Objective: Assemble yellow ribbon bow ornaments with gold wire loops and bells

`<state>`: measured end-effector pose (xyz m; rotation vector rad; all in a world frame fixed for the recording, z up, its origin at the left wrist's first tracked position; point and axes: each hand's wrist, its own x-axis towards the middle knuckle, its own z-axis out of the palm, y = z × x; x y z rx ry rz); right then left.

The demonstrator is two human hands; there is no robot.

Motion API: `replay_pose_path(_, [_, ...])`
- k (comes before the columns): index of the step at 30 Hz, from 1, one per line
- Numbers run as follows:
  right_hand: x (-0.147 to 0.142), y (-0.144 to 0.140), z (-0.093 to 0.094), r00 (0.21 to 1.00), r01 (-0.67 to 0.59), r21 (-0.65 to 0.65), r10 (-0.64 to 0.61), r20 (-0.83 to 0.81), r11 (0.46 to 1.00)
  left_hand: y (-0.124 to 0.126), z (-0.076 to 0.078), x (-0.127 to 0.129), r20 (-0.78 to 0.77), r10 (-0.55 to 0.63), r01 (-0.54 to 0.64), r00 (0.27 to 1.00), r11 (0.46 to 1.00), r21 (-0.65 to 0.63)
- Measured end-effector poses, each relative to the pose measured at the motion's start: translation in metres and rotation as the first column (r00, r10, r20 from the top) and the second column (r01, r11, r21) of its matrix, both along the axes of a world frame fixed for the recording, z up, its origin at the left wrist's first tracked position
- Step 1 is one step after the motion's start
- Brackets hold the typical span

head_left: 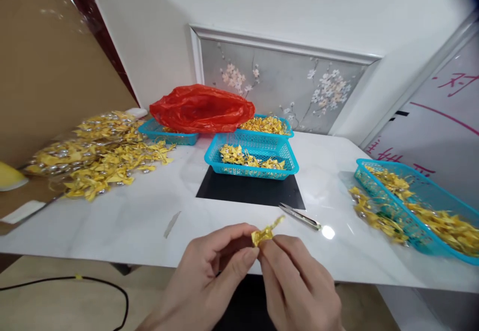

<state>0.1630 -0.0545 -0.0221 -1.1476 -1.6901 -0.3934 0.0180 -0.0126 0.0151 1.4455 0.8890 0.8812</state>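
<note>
both hands pinching a small yellow bow above the near desk edge.
the left hand [209,281] and right hand [299,286] each closed a fingertip grip on the yellow ribbon bow [264,233]; thread snips [301,215] lay on the white desk [130,221], before a blue basket [251,157] of bows.

The small folded yellow foil piece [264,233] is half hidden by the pinching fingertips [250,254]; the long turquoise plastic basket [430,191] runs off the right edge; the crumpled red plastic bag [202,107] covers most of a rear turquoise basket [160,132]; both wrists are cut off below.
</note>
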Motion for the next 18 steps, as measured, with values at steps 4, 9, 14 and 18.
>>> replay_pose_path(4, [-0.003,0.001,0.000,0.995,-0.084,0.027,0.085,-0.050,0.996,0.006,0.002,0.005,0.108,-0.002,0.020,0.994,0.986,-0.168])
replay_pose_path(9, [0.012,-0.002,0.002,0.925,-0.159,-0.129,0.102,-0.366,0.979,0.010,-0.001,0.004,0.097,0.037,-0.018,0.995,0.981,-0.194])
replay_pose_path(14, [0.023,0.004,0.008,0.895,-0.250,-0.310,0.096,-0.436,0.917,0.006,-0.003,0.006,0.049,0.104,-0.099,0.993,0.992,-0.081])
replay_pose_path(18, [0.015,0.009,0.012,0.841,-0.344,-0.340,0.126,-0.527,0.875,0.002,-0.010,0.005,0.080,0.120,-0.122,0.990,0.992,0.023])
